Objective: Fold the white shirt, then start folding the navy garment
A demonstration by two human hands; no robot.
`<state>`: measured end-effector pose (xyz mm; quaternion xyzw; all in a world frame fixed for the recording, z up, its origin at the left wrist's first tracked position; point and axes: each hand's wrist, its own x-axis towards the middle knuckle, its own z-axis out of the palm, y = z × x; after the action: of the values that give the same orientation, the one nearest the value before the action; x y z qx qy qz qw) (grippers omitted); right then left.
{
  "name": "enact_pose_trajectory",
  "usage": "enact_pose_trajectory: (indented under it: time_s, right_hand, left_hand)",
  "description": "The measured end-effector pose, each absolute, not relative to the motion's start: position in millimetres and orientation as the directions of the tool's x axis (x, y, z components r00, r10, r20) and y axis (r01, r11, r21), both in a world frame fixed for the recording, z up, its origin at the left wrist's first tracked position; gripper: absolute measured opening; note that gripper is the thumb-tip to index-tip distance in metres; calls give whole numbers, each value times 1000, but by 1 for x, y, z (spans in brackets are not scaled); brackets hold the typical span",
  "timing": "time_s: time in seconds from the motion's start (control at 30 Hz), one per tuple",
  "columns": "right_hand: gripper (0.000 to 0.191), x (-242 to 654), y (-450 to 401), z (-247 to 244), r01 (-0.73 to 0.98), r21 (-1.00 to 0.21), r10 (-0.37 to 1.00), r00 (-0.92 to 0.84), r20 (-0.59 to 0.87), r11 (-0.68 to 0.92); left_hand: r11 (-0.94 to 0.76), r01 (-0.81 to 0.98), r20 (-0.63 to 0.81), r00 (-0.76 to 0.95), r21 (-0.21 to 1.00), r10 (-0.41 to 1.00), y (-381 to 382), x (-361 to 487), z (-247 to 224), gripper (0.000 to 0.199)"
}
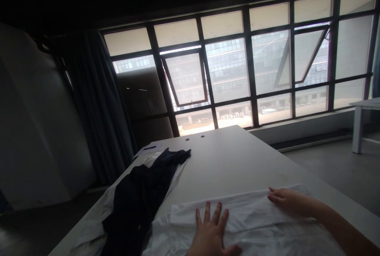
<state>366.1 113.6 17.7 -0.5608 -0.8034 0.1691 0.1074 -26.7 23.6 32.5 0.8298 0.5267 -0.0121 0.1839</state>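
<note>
Refer all positions to the white table (225,169) in front of you. The white cloth (249,224) lies at its near end, spread in layers, with a straight band along the far edge and loose creases toward you. Your left hand (209,230) rests palm down on the cloth, fingers fanned wide and gripping nothing. Your right hand (289,200) lies at the band's right part, fingers extended and close together; whether they pinch the fabric cannot be told. Judging by its wrinkles, treat the cloth as light, soft and limp: it should crease readily, slide on the smooth tabletop and resist breakage. Take hold at the two ends of the band, where the layers align, and use a flat palm to steady the middle. Along the table's left side lies a dark garment (142,184), heaped over pale fabric (95,224). At the table's far left corner are paper (143,152) and a pen (150,147); two round cable holes (202,136) sit near its far edge. Beyond the table, a curtain (95,101) hangs at left, a second table (357,129) stands at right, and a window wall (227,69) with two tilted sashes closes the view.
</note>
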Motion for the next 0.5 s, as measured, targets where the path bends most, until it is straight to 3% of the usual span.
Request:
enact_pose_trajectory:
  time_s: [0.13,0.23,0.3,0.37,0.5]
  right_hand:
    - [66,397,124,2,976,-219,993,-26,-112,1]
    - [72,389,126,-5,990,-73,991,120,-57,-124]
    - [71,368,121,-5,998,-26,997,56,50,-55]
    - [69,338,110,-3,995,-65,992,-72,104,79]
    - [70,279,75,1,855,-338,916,-395,65,393]
  left_hand:
    - [-376,879,-212,443,292,871,26,-25,32,102]
    - [-363,887,-224,430,286,874,25,-24,35,103]
    - [-362,886,-232,432,291,872,22,-23,42,102]
    - [-382,869,-215,457,315,863,17,-23,50,99]
    - [-391,845,-193,480,366,856,10,-23,64,96]
